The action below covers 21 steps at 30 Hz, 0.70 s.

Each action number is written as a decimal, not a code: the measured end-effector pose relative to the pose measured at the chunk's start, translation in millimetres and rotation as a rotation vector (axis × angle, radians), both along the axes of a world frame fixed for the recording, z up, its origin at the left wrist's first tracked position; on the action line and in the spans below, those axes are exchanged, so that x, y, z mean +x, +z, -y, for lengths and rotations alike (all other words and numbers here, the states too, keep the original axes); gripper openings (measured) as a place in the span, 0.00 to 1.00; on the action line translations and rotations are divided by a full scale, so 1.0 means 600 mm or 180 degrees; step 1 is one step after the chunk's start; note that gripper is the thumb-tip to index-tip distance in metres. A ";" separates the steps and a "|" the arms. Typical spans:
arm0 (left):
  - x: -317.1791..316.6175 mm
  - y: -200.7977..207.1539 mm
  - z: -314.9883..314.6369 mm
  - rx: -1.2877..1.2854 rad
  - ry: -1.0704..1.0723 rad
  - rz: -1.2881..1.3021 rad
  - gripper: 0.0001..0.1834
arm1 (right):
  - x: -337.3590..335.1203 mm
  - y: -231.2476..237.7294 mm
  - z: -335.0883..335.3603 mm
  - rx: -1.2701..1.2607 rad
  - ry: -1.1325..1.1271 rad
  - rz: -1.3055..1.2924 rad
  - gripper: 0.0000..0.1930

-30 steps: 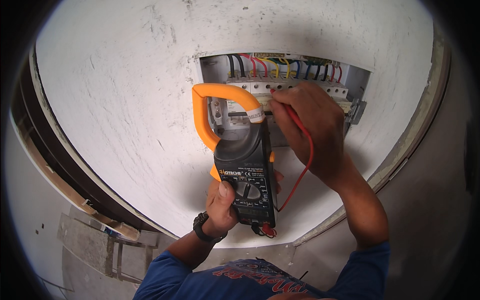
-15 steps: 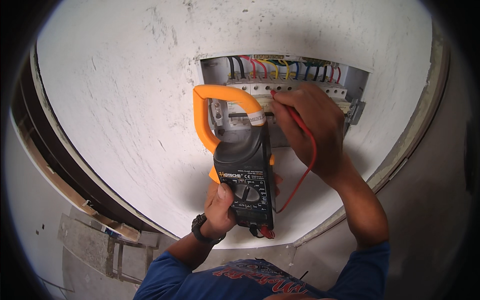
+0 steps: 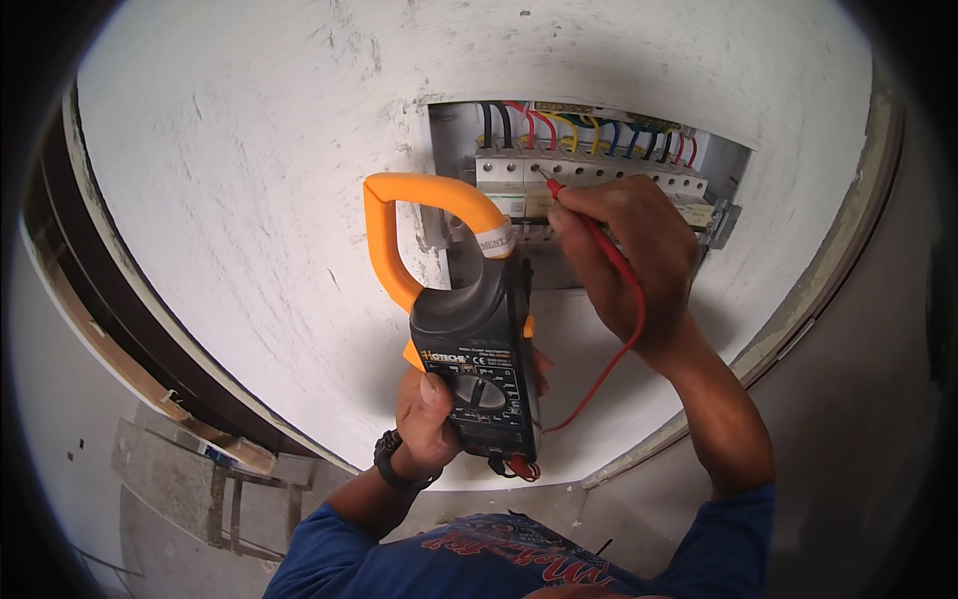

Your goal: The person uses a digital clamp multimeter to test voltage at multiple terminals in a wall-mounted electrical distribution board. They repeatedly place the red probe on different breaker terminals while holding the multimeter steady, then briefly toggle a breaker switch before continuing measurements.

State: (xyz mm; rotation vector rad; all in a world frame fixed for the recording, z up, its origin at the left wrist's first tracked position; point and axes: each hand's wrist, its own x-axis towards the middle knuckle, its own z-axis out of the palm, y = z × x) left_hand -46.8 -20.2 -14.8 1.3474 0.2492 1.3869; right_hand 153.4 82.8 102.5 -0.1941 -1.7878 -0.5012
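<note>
The left hand (image 3: pixel 427 419) is curled around the near part of the black meter (image 3: pixel 469 324), its thumb on the left of the face and fingertips showing at the right side. The meter's orange clamp (image 3: pixel 383 245) forms its far end, in front of the left edge of the box (image 3: pixel 736 170) set into the white wall (image 3: pixel 249 200). To the right, the right hand (image 3: pixel 639 255) has its fingers pinched closed on a red probe (image 3: pixel 611 254) — its tip at the screws of the breakers (image 3: pixel 504 172), though contact is hard to tell. A red lead (image 3: pixel 605 373) loops from the probe to the meter's near end. Beyond the breakers stand wires (image 3: pixel 506 125) — black, red, yellow and blue. A dark watch (image 3: pixel 387 461) circles the left wrist.
</note>
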 end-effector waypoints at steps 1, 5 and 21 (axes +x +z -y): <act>-0.001 0.000 0.001 -0.0018 0.0000 -0.0017 0.54 | -0.001 0.000 0.000 0.0006 0.0020 -0.0060 0.09; -0.001 0.001 -0.004 0.0107 0.0051 -0.0060 0.53 | 0.000 -0.001 0.004 -0.0086 0.0003 -0.0033 0.08; 0.015 0.004 -0.019 0.0161 0.0209 -0.0107 0.52 | -0.008 0.001 -0.003 0.0019 -0.0165 0.0044 0.09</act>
